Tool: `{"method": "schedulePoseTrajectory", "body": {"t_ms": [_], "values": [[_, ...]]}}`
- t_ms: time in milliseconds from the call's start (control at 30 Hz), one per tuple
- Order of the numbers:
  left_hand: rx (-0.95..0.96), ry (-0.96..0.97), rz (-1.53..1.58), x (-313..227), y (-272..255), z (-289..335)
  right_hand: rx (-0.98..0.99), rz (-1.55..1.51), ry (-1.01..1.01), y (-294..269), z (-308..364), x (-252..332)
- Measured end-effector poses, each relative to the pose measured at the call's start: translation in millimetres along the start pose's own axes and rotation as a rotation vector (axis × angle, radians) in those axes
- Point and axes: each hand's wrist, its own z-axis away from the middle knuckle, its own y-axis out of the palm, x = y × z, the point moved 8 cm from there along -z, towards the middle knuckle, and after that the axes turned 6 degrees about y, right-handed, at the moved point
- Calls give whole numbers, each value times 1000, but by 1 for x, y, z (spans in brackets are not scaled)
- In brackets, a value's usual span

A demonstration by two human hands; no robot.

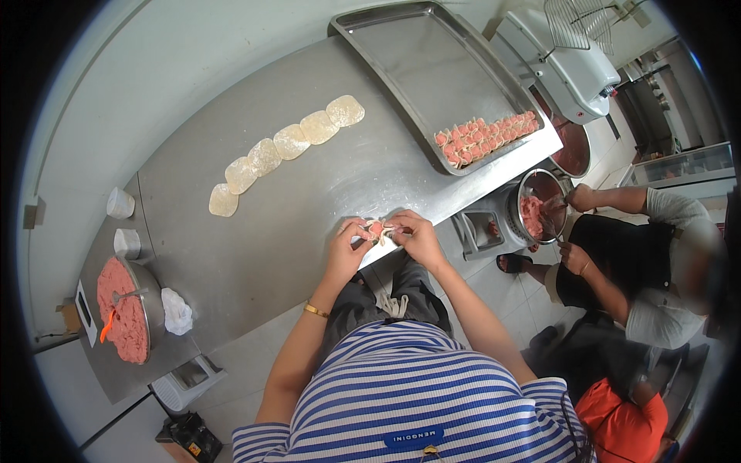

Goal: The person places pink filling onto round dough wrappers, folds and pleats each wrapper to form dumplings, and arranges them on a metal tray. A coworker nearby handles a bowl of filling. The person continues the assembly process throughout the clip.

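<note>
Between my two hands, at the steel table's near edge, is a small dumpling [377, 228] with pink filling showing at its open top. The fingers of my left hand [349, 245] pinch its thin dough wrapper from the left. On the other side my right hand [417, 239] pinches the wrapper too. Several round, floured dough wrappers [265, 157] lie in an overlapping diagonal row farther off on the table. At the back right, a large metal tray [386, 81] bears rows of filled dumplings [482, 139] along its near end.
A big metal bowl of pink minced filling [123, 309] stands at the left, with a spoon and an orange-handled tool in it. White cups [120, 203] and a crumpled plastic bag [177, 312] are nearby. At right, a co-worker [641, 255] handles a metal bowl [532, 181] near a mixer [559, 65].
</note>
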Motion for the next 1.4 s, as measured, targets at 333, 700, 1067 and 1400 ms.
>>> {"method": "schedulePoseTrajectory", "body": {"t_ms": [333, 700, 1067, 1400], "values": [[7, -116, -34, 6, -4, -1, -10, 293, -100, 15, 9, 25], [169, -117, -58, 4, -4, -4, -55, 389, 29, -1, 11, 40], [92, 7, -166, 4, -3, -3, -121, 503, 27, -2, 8, 42], [51, -21, -143, -4, 4, -2, -140, 476, 60, -6, 5, 36]]}}
